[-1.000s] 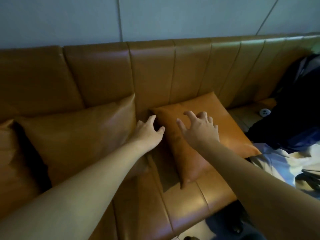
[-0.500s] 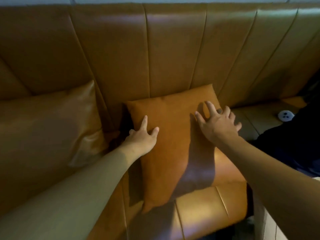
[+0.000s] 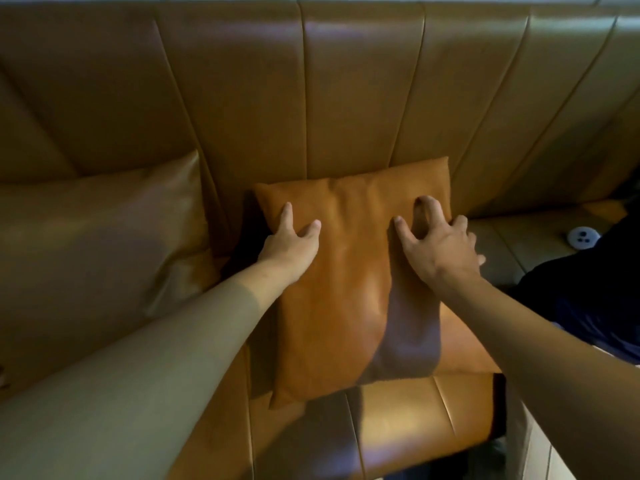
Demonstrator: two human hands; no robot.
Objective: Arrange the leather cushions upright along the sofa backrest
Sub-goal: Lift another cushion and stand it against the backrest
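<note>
The orange cushion (image 3: 349, 282) lies sloped on the seat, its far edge touching the sofa backrest (image 3: 360, 98); to stand it well I'd tip the near edge under and push the top flat against the panels, beside the left cushion (image 3: 100, 237); the left hand (image 3: 291, 247) rests spread at its left edge, the right hand (image 3: 440, 247) clawed, fingers open and pressing the far right corner, both arms reaching forward
</note>
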